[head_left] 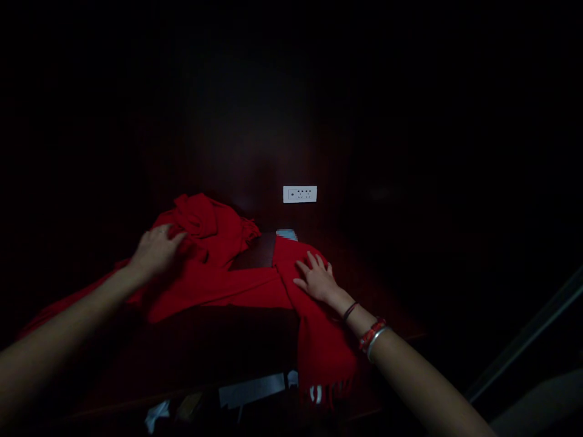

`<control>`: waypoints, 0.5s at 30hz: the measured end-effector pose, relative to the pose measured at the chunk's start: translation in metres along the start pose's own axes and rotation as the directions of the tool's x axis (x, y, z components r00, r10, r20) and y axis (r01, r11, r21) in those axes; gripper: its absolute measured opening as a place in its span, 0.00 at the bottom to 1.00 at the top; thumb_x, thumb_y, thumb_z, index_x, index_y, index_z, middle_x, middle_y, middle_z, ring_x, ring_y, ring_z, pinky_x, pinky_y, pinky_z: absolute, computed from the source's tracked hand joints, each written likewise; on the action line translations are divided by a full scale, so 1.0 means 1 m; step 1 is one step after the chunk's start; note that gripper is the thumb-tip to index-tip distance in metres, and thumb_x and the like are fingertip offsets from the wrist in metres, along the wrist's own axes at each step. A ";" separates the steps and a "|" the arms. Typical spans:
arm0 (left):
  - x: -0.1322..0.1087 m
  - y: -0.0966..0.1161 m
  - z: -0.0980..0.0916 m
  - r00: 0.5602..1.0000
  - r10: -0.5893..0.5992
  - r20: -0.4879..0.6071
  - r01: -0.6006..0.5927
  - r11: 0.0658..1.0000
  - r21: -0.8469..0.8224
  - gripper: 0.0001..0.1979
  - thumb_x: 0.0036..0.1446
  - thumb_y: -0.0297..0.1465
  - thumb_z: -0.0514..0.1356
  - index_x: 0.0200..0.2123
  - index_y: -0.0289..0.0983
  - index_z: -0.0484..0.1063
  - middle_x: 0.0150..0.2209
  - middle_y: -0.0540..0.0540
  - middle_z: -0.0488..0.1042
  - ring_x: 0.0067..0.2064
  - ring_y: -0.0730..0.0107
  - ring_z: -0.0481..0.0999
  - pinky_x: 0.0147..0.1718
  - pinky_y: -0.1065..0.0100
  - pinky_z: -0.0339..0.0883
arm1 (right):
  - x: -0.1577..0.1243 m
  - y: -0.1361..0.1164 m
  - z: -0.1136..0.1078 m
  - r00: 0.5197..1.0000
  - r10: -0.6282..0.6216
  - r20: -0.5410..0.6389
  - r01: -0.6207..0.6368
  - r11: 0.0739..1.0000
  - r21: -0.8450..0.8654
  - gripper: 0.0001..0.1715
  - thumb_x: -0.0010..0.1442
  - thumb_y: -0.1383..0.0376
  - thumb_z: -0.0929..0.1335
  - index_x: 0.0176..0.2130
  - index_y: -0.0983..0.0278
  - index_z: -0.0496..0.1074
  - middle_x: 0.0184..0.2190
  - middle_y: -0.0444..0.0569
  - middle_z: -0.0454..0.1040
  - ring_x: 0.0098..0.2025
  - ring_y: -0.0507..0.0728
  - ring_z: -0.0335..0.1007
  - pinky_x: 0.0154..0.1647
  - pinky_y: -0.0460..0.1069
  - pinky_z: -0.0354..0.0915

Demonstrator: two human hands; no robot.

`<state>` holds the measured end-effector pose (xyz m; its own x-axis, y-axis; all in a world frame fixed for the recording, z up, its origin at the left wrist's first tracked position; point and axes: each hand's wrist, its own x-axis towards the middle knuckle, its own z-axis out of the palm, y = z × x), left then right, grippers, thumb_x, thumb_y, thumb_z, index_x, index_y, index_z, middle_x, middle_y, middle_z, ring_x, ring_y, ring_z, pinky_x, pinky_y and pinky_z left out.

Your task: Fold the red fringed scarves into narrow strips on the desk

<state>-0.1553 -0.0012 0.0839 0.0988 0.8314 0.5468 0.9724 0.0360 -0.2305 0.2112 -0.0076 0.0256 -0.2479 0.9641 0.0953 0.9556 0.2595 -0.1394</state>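
A red fringed scarf (218,279) lies spread and bunched over a dark wooden surface (204,346). My left hand (157,247) rests on the bunched left part of the scarf, fingers curled loosely on the cloth. My right hand (316,276) lies flat on the scarf's right part with its fingers stretched out. That wrist wears a dark band, a red bracelet and a silver bangle (372,335). The scarf's fringed end (325,388) hangs over the front edge.
A white socket plate (299,194) sits on the dark back wall. A small pale object (286,233) lies behind the scarf. Pale papers (251,389) and scraps show below the front edge. The room is very dark.
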 end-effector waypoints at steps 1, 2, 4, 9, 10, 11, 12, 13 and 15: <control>-0.009 0.027 0.005 0.998 0.059 0.016 -0.059 0.998 -0.017 0.21 0.53 0.38 0.44 0.47 0.36 0.61 0.51 0.42 0.56 0.51 0.58 0.54 0.45 0.62 0.50 | -0.004 -0.001 0.004 0.995 -0.064 0.073 0.064 0.998 0.008 0.35 0.51 0.46 0.52 0.55 0.54 0.45 0.58 0.50 0.33 0.57 0.65 0.27 0.50 0.63 0.35; -0.018 0.052 0.010 0.989 0.136 0.065 -0.131 0.989 -0.071 0.21 0.52 0.38 0.45 0.48 0.36 0.60 0.53 0.40 0.53 0.53 0.57 0.52 0.47 0.61 0.49 | -0.008 -0.001 0.008 0.986 -0.097 0.133 0.095 0.995 0.023 0.36 0.51 0.44 0.49 0.56 0.54 0.42 0.58 0.50 0.34 0.57 0.65 0.26 0.50 0.63 0.32; -0.035 0.095 0.018 0.945 0.281 0.169 -0.236 0.941 -0.243 0.24 0.52 0.42 0.44 0.51 0.39 0.56 0.55 0.42 0.48 0.55 0.57 0.47 0.49 0.60 0.46 | -0.011 0.000 0.016 0.979 -0.086 0.183 0.080 0.996 0.039 0.38 0.49 0.42 0.45 0.56 0.53 0.40 0.58 0.50 0.34 0.57 0.67 0.25 0.51 0.63 0.29; -0.054 0.129 0.026 0.745 0.453 0.490 -0.209 0.856 -0.473 0.30 0.50 0.50 0.41 0.55 0.46 0.42 0.57 0.44 0.44 0.56 0.53 0.43 0.48 0.51 0.44 | -0.006 -0.005 0.025 0.981 0.045 0.188 -0.047 0.999 0.009 0.39 0.48 0.41 0.44 0.56 0.51 0.37 0.58 0.48 0.31 0.56 0.69 0.22 0.50 0.64 0.26; -0.054 0.126 0.025 0.718 0.453 0.529 -0.196 0.860 -0.471 0.31 0.50 0.51 0.41 0.55 0.47 0.42 0.57 0.44 0.44 0.56 0.52 0.42 0.47 0.49 0.43 | -0.005 -0.006 0.024 0.980 0.061 0.191 -0.063 0.998 0.006 0.39 0.48 0.41 0.44 0.56 0.51 0.37 0.58 0.47 0.31 0.56 0.69 0.21 0.50 0.64 0.25; -0.054 0.122 0.023 0.707 0.450 0.545 -0.195 0.865 -0.461 0.31 0.49 0.51 0.42 0.55 0.48 0.42 0.57 0.44 0.43 0.56 0.50 0.41 0.47 0.47 0.43 | -0.005 -0.007 0.023 0.978 0.072 0.195 -0.074 0.997 0.004 0.38 0.48 0.41 0.44 0.56 0.51 0.37 0.58 0.47 0.31 0.56 0.69 0.21 0.50 0.64 0.25; -0.054 0.119 0.020 0.715 0.455 0.530 -0.217 0.866 -0.451 0.30 0.49 0.50 0.43 0.55 0.48 0.43 0.57 0.44 0.43 0.56 0.49 0.41 0.46 0.46 0.43 | -0.005 -0.008 0.021 0.977 0.075 0.201 -0.078 0.997 0.005 0.38 0.49 0.41 0.44 0.56 0.52 0.37 0.58 0.48 0.31 0.56 0.69 0.21 0.50 0.64 0.26; -0.054 0.118 0.017 0.743 0.470 0.477 -0.262 0.859 -0.439 0.29 0.50 0.49 0.44 0.54 0.49 0.44 0.57 0.44 0.44 0.56 0.49 0.41 0.47 0.46 0.43 | -0.006 -0.008 0.019 0.975 0.074 0.207 -0.078 0.997 0.009 0.39 0.49 0.41 0.45 0.56 0.52 0.37 0.58 0.48 0.31 0.56 0.69 0.22 0.50 0.64 0.26; -0.057 0.125 0.011 0.799 0.536 0.272 -0.407 0.816 -0.411 0.24 0.52 0.43 0.46 0.53 0.48 0.51 0.57 0.46 0.45 0.56 0.52 0.41 0.48 0.49 0.42 | -0.009 -0.007 0.014 0.975 0.053 0.217 -0.060 0.998 0.026 0.40 0.49 0.41 0.46 0.56 0.54 0.39 0.58 0.50 0.33 0.56 0.70 0.24 0.50 0.64 0.28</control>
<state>-0.0417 -0.0379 0.0154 0.5425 0.8347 0.0947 0.8399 -0.5368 -0.0795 0.2049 -0.0170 0.0123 -0.2257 0.9658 -0.1279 0.9643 0.2028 -0.1704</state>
